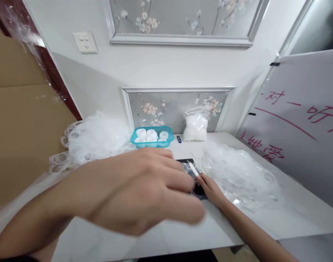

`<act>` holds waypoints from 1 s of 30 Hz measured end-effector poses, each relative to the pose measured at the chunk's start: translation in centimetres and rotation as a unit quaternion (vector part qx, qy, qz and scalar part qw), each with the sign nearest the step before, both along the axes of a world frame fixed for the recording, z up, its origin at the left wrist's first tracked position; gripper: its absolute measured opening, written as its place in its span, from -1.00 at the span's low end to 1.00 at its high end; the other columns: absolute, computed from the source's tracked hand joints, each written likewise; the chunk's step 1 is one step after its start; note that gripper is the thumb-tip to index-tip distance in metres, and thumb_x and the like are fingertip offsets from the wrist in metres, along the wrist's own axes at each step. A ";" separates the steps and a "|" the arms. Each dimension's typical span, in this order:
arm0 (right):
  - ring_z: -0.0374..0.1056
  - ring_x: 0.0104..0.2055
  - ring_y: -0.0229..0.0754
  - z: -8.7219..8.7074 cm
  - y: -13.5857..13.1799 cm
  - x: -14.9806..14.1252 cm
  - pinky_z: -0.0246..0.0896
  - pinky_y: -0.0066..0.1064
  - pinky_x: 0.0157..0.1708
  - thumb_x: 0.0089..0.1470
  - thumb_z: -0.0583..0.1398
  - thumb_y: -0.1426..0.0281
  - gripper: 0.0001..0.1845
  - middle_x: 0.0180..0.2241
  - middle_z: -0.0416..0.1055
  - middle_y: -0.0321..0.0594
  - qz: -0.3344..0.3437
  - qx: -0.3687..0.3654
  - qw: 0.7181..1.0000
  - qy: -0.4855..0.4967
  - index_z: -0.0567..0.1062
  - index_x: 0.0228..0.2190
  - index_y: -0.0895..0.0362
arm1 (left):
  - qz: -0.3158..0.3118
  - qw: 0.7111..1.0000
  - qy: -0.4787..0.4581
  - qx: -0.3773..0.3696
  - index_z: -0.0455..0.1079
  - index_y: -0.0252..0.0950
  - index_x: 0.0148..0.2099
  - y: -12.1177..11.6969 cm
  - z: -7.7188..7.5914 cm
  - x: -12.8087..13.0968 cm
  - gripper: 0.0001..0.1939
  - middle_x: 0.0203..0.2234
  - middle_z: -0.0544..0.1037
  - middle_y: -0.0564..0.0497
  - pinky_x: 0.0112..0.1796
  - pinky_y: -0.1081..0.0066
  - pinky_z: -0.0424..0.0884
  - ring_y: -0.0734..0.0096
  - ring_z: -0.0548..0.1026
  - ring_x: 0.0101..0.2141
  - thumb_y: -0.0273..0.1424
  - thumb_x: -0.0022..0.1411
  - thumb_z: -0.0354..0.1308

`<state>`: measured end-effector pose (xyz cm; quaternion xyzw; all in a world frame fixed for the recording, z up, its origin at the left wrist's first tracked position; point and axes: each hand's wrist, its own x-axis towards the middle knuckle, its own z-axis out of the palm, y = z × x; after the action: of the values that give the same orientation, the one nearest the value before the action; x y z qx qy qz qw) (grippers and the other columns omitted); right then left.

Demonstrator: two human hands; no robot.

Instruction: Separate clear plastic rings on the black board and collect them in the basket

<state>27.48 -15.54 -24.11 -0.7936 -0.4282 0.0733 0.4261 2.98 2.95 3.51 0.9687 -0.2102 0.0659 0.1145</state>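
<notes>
My left hand (144,193) is raised close to the camera, its back toward me and its fingers curled. The palm side is hidden, so I cannot make out anything held there. Farther off, my right hand (210,187) grips a slim white pen-like tool (193,168) with a thin pointed tip, angled up and left. Below that tool lies a dark, patterned flat piece (185,161) with round shapes on it, partly covered by both hands. A dark round patch (198,190) shows just under the right fingers.
A blue basket (152,145) of white rings stands by the wall, near small dark snips (179,139) and a clear bag of white material (196,125). Clear plastic rings are heaped left (98,138) and right (240,171). Cardboard (16,120) and a lettered board (300,120) flank the table.
</notes>
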 end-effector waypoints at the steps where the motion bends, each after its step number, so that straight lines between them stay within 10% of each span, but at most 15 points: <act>1: 0.33 -0.39 -0.13 -0.1 0.0 0.1 0.27 -0.31 -0.33 0.25 -0.11 0.05 -0.52 -0.48 0.37 -0.22 -0.006 0.008 1.000 0.008 0.34 -0.46 0.10 | -0.029 0.999 0.026 0.023 0.37 -0.11 -0.36 -0.1 0.2 1.2 -0.82 -0.48 0.41 0.08 -0.28 0.31 0.38 0.34 0.41 -0.40 -0.26 0.30 0.04; 3: 0.34 -0.39 -0.14 -0.2 0.0 0.3 0.28 -0.29 -0.31 0.23 -0.11 0.01 -0.50 -0.45 0.40 -0.20 -0.019 0.031 0.998 0.042 0.37 -0.41 0.12 | -0.016 0.997 0.040 0.070 0.37 -0.16 -0.31 0.9 -1.6 3.1 -0.85 -0.43 0.44 0.09 -0.31 0.34 0.33 0.37 0.41 -0.39 -0.31 0.32 0.04; 9: 0.43 -0.38 -0.11 -0.3 0.7 0.7 0.34 -0.22 -0.25 0.21 -0.09 -0.03 -0.46 -0.37 0.52 -0.16 0.002 0.016 0.986 0.167 0.39 -0.16 0.13 | 0.146 0.982 0.060 0.103 0.30 -0.14 0.17 11.1 -15.3 5.3 -0.56 0.01 0.42 -0.12 -0.10 0.27 0.32 0.16 0.45 -0.10 -0.35 0.23 0.14; 12: 0.44 -0.35 -0.09 -0.4 1.1 0.9 0.35 -0.21 -0.24 0.21 -0.09 -0.03 -0.47 -0.35 0.52 -0.16 0.000 0.002 0.983 0.186 0.39 -0.18 0.12 | 0.166 0.979 0.077 0.090 0.16 -0.06 0.27 14.5 -19.7 5.7 -0.45 0.21 0.25 -0.12 0.03 0.15 0.24 0.08 0.32 0.10 -0.38 0.24 0.11; 21: 0.34 -0.38 -0.12 0.2 1.1 1.3 0.31 -0.25 -0.28 0.23 -0.11 0.00 -0.52 -0.47 0.39 -0.23 -0.039 -0.053 0.995 0.077 0.33 -0.39 0.10 | 0.189 0.981 0.054 0.002 0.32 -0.27 0.09 15.6 -22.3 7.0 -0.63 -0.12 0.48 -0.09 -0.06 0.22 0.31 0.16 0.42 -0.10 -0.33 0.25 0.08; 27: 0.31 0.02 -0.03 -0.1 2.0 0.9 0.24 -0.22 -0.02 0.26 -0.10 0.08 -0.56 0.01 0.36 -0.07 -0.014 -0.001 0.999 0.040 0.39 -0.31 0.11 | 0.226 0.969 0.084 -0.060 0.35 -0.29 -0.23 16.1 -23.2 7.6 -0.85 -0.27 0.41 -0.05 -0.20 0.32 0.34 0.29 0.40 -0.24 -0.32 0.23 0.06; 30: 0.40 -0.18 -0.06 -0.6 1.9 0.8 0.29 -0.22 -0.13 0.26 -0.09 0.06 -0.54 -0.16 0.47 -0.08 -0.030 -0.015 0.997 0.063 0.41 -0.22 0.12 | 0.213 0.973 0.051 -0.069 0.25 -0.30 -0.34 15.8 -23.5 7.8 -0.89 -0.30 0.38 -0.03 -0.21 0.32 0.31 0.30 0.37 -0.27 -0.37 0.22 0.04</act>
<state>28.26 -13.59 -24.69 -0.8060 -0.3752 0.1170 0.4427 10.76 18.77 -20.00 0.9830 0.0124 0.0538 0.1751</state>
